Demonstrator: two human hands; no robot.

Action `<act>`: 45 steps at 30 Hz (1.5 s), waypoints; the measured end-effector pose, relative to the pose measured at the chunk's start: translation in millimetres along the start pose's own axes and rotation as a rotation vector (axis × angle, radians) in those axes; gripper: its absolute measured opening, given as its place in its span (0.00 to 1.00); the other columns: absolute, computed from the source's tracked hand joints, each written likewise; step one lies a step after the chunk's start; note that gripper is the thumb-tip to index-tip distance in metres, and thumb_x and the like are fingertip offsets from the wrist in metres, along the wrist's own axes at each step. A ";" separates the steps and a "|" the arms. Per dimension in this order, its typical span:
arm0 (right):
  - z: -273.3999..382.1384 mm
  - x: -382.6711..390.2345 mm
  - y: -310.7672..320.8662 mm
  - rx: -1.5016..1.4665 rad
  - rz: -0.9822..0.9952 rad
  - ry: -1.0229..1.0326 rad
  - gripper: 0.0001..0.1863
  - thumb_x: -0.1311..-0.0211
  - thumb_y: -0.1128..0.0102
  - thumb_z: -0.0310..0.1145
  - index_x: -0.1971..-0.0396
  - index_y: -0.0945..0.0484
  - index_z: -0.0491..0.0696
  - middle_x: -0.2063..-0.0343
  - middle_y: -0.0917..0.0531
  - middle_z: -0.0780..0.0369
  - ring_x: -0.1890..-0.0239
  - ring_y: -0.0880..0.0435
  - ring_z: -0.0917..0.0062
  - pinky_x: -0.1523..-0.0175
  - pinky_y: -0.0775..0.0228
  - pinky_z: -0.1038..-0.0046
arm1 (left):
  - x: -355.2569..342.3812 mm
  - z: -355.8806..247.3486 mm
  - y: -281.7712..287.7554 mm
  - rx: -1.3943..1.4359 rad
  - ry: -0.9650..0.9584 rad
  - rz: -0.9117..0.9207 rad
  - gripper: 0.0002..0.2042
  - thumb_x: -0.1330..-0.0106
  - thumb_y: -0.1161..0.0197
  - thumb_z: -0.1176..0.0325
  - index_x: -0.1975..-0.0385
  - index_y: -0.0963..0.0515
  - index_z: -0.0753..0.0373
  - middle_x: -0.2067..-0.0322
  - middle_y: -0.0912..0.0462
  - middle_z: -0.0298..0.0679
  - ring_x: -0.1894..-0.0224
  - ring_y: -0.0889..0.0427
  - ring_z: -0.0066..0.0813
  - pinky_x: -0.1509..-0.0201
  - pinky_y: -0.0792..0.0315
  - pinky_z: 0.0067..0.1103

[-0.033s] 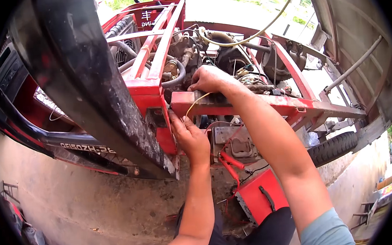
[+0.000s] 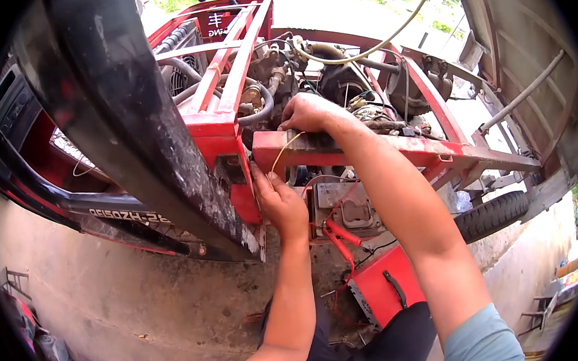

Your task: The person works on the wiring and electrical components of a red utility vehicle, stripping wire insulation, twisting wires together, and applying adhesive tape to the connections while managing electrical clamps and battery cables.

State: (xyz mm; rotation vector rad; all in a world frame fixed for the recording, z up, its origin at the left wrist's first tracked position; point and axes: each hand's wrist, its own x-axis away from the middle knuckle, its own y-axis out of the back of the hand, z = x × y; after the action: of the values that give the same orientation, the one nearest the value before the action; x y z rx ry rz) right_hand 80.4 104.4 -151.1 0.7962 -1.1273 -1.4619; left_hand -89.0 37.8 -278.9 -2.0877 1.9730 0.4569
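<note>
My left hand (image 2: 278, 204) has its fingers curled at the side of the red upright frame, and a thin yellow wire (image 2: 279, 153) runs down to its thumb, pinched there. My right hand (image 2: 305, 113) reaches over the end of a red crossbar (image 2: 443, 154), fingers bent down beside engine hoses and metal parts (image 2: 274, 75); what its fingertips grip is hidden. Below the crossbar sits a battery (image 2: 326, 195), with red-handled clamps (image 2: 342, 233) lying at its front.
A large black panel (image 2: 119, 105) slants down close on the left. A raised metal body panel (image 2: 535, 99) stands at the right above a black tire (image 2: 490, 216). A red box (image 2: 374, 281) with a black handle lies on the stained concrete floor (image 2: 143, 288) by my legs.
</note>
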 end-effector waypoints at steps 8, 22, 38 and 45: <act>-0.7 3.5 -6.3 -0.039 -0.117 -0.090 0.16 0.41 0.30 0.44 0.58 0.09 0.52 0.57 0.11 0.54 0.53 0.11 0.60 0.43 0.21 0.62 | 18.2 8.7 7.8 0.316 0.308 0.081 0.21 0.19 0.53 0.71 0.31 0.33 0.74 0.48 0.19 0.47 0.65 0.17 0.24 0.59 0.22 0.20; -35.1 53.3 -8.6 -0.265 -0.159 0.237 0.31 0.21 0.53 0.58 0.42 0.17 0.46 0.48 0.12 0.57 0.46 0.15 0.73 0.36 0.28 0.69 | 29.7 17.7 2.5 0.918 0.703 -0.043 0.13 0.18 0.49 0.58 0.53 0.27 0.62 0.64 0.16 0.41 0.76 0.18 0.24 0.80 0.36 0.17; -0.4 54.8 -25.6 -0.430 0.491 -0.017 0.18 0.23 0.45 0.45 0.54 0.16 0.45 0.61 0.13 0.65 0.52 0.13 0.79 0.43 0.23 0.70 | 6.3 29.6 -9.2 0.792 0.793 0.344 0.13 0.22 0.52 0.57 0.62 0.26 0.59 0.70 0.22 0.37 0.77 0.30 0.28 0.81 0.43 0.24; 4.1 53.2 -102.7 -0.391 0.564 0.053 0.20 0.23 0.47 0.47 0.53 0.16 0.45 0.59 0.13 0.63 0.51 0.13 0.77 0.42 0.23 0.69 | 9.9 62.4 -46.3 -0.036 -0.257 0.476 0.18 0.27 0.43 0.71 0.40 0.21 0.70 0.34 0.26 0.60 0.22 0.42 0.49 0.20 0.52 0.31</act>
State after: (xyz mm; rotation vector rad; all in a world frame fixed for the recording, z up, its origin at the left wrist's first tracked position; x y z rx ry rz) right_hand 30.8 51.2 -241.1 0.2120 -0.8886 -1.1184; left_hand -46.5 55.2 -342.3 -1.4687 2.2989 0.8059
